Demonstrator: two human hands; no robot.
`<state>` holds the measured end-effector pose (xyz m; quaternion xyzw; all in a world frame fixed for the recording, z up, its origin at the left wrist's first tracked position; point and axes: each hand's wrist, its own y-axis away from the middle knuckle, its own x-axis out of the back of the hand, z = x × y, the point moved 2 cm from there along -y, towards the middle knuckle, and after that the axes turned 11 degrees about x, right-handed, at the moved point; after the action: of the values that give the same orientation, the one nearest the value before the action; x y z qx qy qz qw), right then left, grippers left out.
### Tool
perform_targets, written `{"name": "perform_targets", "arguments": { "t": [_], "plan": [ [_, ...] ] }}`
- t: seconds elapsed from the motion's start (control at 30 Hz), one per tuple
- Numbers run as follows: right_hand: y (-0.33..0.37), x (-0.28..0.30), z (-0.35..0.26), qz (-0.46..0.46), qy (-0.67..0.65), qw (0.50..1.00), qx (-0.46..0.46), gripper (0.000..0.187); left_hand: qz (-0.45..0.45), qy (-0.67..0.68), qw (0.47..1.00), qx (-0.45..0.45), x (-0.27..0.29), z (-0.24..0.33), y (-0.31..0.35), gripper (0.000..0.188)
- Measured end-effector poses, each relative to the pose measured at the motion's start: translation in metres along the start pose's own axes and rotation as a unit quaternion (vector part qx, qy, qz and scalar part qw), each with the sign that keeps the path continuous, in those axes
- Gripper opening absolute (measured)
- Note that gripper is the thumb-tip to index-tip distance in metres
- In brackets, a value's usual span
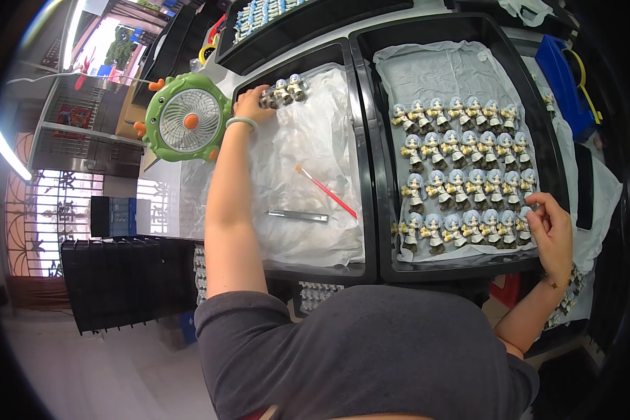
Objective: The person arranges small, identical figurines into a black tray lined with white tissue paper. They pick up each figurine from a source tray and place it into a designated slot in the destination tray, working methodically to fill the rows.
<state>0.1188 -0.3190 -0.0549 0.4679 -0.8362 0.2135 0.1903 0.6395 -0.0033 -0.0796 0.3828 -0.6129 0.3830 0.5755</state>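
Note:
My left hand [250, 108] reaches to the far left corner of the left black tray [369, 175], its fingers closed round a small figurine [266, 99]. Two more figurines [288, 89] with pale hair stand right beside it. In the right tray [462, 269], several rows of matching blue-haired, white-clad figurines [465, 182] stand on white paper. My right hand [553, 234] is at the right end of the nearest row, thumb and forefinger pinched at the head of the last figurine [523, 222]. Its other fingers are curled in.
On the left tray's paper lie a red-handled brush [332, 196] and a grey flat-bladed tool [297, 215]. A green animal-shaped fan [189, 120] stands left of that tray. Another tray of figurines [266, 17] is at the back. A blue bin [565, 87] stands at the far right.

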Motion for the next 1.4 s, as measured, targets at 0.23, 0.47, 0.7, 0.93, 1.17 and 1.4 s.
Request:
{"name": "perform_targets", "arguments": {
  "t": [0.23, 0.47, 0.7, 0.93, 1.17, 1.4],
  "plan": [
    [0.001, 0.002, -0.001, 0.008, 0.001, 1.000, -0.009, 0.014, 0.022, 0.019, 0.999, -0.035, -0.005, 0.001, -0.005, 0.063],
    [0.002, 0.002, -0.001, 0.006, 0.007, 1.000, -0.012, 0.014, 0.072, 0.026, 0.995, -0.064, 0.002, 0.017, -0.002, 0.066],
    [0.004, 0.005, -0.003, 0.017, 0.014, 1.000, -0.021, 0.014, 0.053, 0.049, 0.994, -0.085, -0.009, 0.045, -0.012, 0.063],
    [0.001, 0.000, 0.001, 0.012, 0.010, 1.000, -0.010, 0.014, 0.025, 0.034, 0.996, -0.079, -0.004, 0.023, -0.006, 0.065],
    [0.001, -0.001, 0.002, 0.015, 0.009, 1.000, -0.005, 0.014, 0.079, 0.066, 0.988, -0.120, 0.002, 0.045, -0.001, 0.063],
    [0.001, 0.001, -0.001, 0.008, 0.019, 1.000, -0.017, 0.014, 0.068, 0.008, 0.990, -0.123, -0.004, 0.074, -0.002, 0.060]
  ]
}}
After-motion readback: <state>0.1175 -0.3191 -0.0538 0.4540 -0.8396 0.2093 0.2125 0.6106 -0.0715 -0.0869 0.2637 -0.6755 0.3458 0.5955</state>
